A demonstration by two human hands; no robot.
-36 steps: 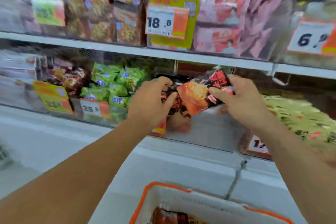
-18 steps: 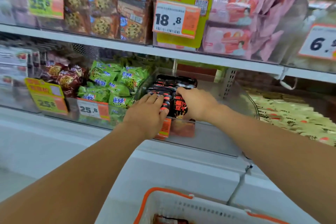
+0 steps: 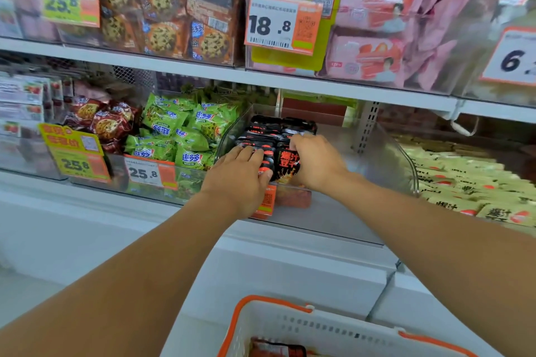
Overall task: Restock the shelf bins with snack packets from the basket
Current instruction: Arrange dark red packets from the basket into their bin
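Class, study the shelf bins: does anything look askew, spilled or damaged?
Nothing looks spilled or damaged. The green packets lie loosely heaped, while both hands tidy the black packets into a row in the clear bin.

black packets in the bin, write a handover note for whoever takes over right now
Left hand: flat, fingers pressing the black packets stacked in the clear bin.
Right hand: gripping the front packet at the stack's near end.
Done: a stack sits in the bin's left part.
Left: the bin's right part is bare; the basket below holds at least one more packet.
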